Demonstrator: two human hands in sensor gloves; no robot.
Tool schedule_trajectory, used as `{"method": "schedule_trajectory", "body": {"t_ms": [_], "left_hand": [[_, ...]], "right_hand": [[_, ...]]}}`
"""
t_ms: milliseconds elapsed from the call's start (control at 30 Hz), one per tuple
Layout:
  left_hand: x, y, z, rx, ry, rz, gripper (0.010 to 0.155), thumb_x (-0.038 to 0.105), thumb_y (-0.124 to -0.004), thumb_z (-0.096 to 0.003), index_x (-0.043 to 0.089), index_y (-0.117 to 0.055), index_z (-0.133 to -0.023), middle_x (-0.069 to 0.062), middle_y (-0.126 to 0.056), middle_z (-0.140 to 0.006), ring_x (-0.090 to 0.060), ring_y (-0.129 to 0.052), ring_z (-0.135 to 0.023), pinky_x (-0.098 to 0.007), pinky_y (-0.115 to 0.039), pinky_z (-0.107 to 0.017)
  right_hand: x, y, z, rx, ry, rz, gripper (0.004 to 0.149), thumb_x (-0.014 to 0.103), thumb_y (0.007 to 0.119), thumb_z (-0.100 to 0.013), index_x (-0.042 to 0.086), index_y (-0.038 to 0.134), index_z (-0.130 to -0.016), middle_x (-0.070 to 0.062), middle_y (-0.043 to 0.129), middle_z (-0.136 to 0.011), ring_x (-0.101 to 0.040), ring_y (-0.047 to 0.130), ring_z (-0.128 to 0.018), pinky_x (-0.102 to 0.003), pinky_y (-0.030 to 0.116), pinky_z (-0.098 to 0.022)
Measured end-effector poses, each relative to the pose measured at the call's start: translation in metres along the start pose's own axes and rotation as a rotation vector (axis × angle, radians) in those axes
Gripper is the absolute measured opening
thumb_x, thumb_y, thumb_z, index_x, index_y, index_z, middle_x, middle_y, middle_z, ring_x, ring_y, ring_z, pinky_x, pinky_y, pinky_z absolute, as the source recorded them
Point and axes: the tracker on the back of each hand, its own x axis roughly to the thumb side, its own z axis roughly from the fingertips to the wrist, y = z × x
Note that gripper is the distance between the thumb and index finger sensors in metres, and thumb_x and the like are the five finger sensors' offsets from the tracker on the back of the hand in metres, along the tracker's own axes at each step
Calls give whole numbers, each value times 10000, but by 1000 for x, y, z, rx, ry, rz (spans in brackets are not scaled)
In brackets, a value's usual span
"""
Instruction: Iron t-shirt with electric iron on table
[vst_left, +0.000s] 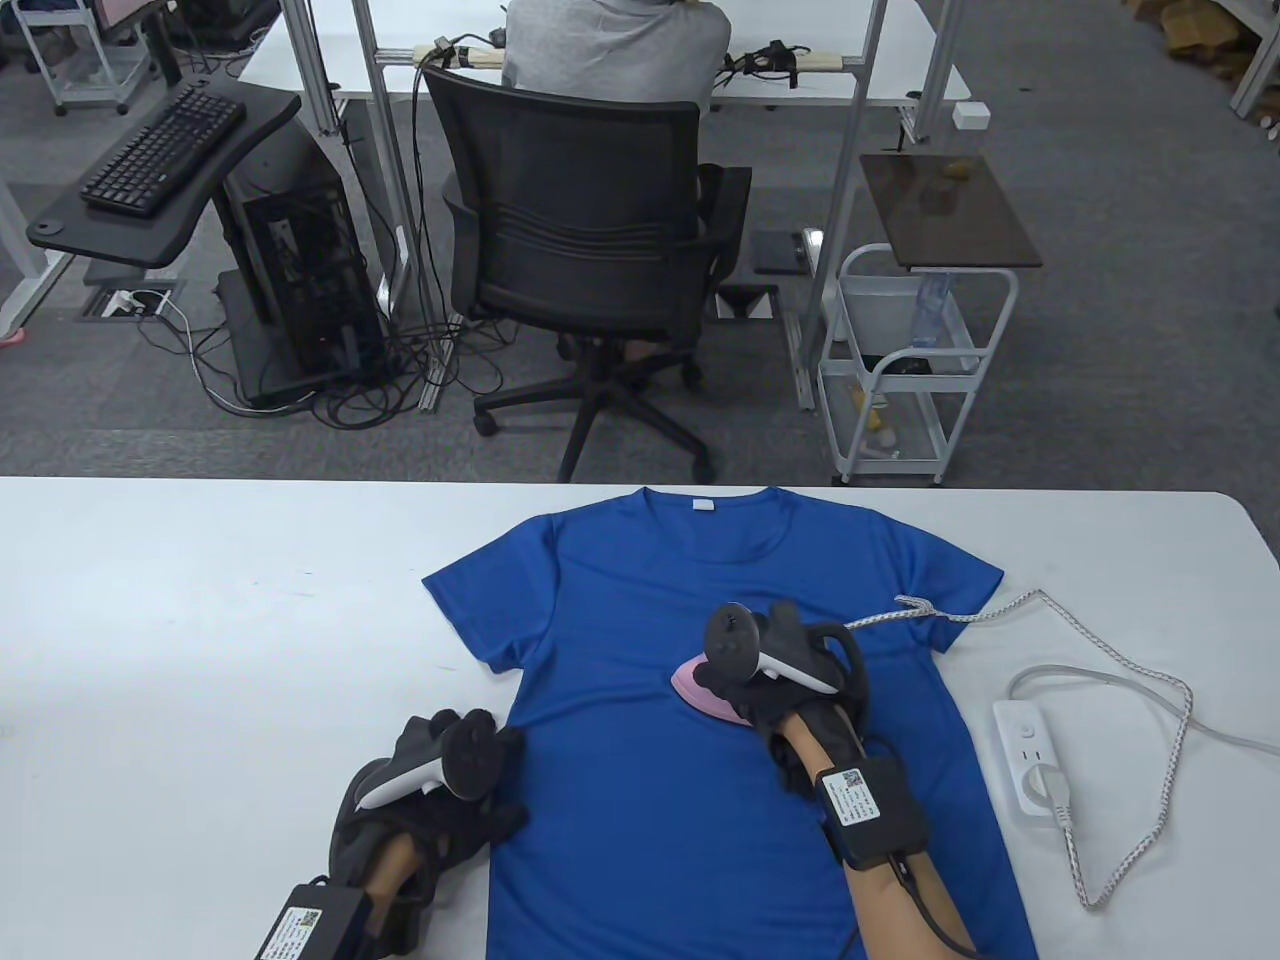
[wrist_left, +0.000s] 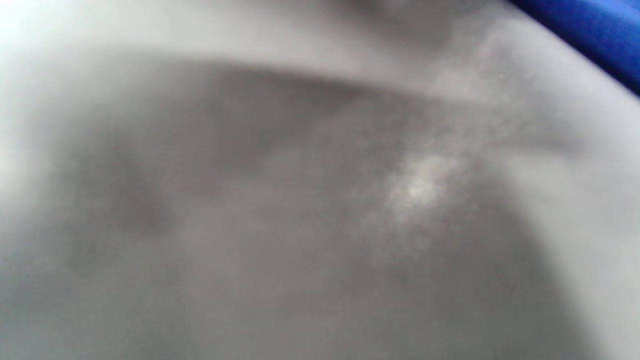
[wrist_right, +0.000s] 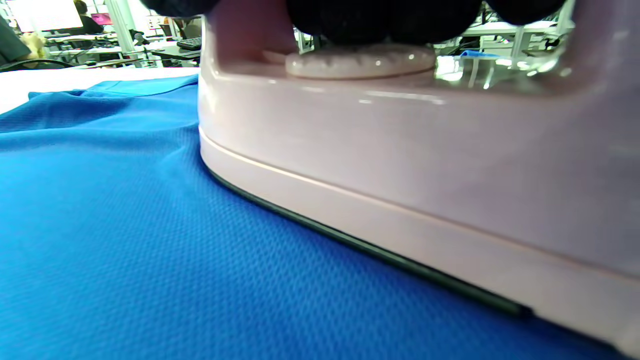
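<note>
On table, lower centre: blue mesh-knit t-shirt (vst_left: 700, 720) lies flat, collar toward frame top; bare white table (vst_left: 200, 620) left and right.
Iron: pink glossy electric iron (wrist_right: 400, 165), soleplate flat on the shirt's middle.
Right hand (vst_left: 775, 680): fingers curled round the iron's handle.
Left hand (vst_left: 450, 800): fingers spread flat on the shirt's left edge.
Cord: braided cord (vst_left: 1130, 680) loops to the power strip (vst_left: 1030, 765).
Unclear: left wrist view blurred.

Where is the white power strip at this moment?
In the table view, the white power strip lies on the table at the right, just beside the blue t-shirt, with the iron's cord plugged in.
</note>
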Motion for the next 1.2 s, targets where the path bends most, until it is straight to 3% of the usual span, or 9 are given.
{"method": "schedule_trajectory", "body": {"t_ms": [867,1200], "left_hand": [[1,0,0,0,2,-5,809,618,-490,-476,352,16,-1048,-36,126,-1085,-411,118,-991,-622,-41,-655],[1,0,0,2,3,-6,808,617,-490,-477,352,15,-1049,-37,124,-1086,-411,116,-992,-622,-43,-657]], "right_hand": [[5,-7,-69,-52,401,-24,662,507,611,-453,125,573,-992,-145,768,-787,-379,811,-607,-630,654,-577],[11,-4,-62,-65,360,-1,667,510,600,-454,127,559,-998,-144,761,-793,-375,811,-601,-616,661,-568]]}}
